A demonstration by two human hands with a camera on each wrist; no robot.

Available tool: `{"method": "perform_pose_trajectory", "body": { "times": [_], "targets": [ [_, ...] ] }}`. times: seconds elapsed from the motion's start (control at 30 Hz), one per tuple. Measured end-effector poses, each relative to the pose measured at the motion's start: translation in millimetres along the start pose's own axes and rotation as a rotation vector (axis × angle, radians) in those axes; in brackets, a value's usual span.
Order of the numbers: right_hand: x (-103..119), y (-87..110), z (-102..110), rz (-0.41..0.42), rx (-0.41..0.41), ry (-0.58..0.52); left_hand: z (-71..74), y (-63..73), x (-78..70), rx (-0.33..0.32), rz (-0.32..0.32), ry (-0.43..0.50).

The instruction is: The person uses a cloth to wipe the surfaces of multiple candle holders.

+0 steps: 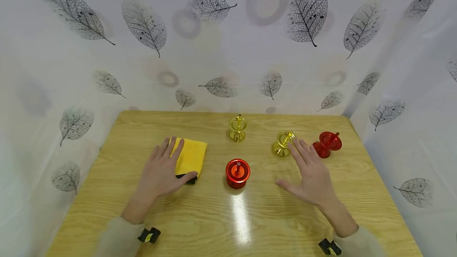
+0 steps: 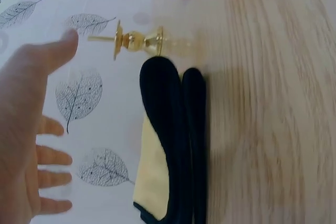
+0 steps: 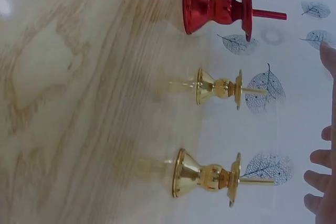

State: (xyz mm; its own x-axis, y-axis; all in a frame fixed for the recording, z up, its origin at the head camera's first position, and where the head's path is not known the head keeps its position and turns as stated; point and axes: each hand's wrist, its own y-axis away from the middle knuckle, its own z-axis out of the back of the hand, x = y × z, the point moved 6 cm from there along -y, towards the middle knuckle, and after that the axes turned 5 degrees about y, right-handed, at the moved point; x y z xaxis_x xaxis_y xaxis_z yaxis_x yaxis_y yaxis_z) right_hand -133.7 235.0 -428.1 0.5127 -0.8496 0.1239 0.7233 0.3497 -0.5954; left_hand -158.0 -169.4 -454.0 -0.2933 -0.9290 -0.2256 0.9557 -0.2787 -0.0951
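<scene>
Your left hand is raised, its fingers straight and slightly spread, grasping nothing; the folded yellow cloth lies beneath them on the table. Your right hand is likewise unloaded, fingers straight, thumb apart; a gold holder stands left of its fingertips, a red holder right, and another red holder between your thumbs

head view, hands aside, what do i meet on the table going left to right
yellow cloth → middle red holder → right gold holder → right red holder. Left out: the back gold holder, which lines up with the middle red holder.
</scene>
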Motion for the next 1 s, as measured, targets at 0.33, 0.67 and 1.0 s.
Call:
{"method": "perform_pose_trajectory", "body": {
  "times": [0.33,0.67,1.0],
  "targets": [
    [18.5,-0.4,-33.2,0.053,0.028,-0.167,-21.6,-16.5,-10.5,0.008,0.066,0.057],
    [31.3,-9.8,-57.8,0.045,0.174,-0.262,-45.8,-34.4,-24.0,0.022,0.103,0.052],
    [41.3,-13.4,-81.1,0.071,0.287,-0.329,-60.0,-61.1,-28.4,0.063,0.173,0.091]
  ]
}}
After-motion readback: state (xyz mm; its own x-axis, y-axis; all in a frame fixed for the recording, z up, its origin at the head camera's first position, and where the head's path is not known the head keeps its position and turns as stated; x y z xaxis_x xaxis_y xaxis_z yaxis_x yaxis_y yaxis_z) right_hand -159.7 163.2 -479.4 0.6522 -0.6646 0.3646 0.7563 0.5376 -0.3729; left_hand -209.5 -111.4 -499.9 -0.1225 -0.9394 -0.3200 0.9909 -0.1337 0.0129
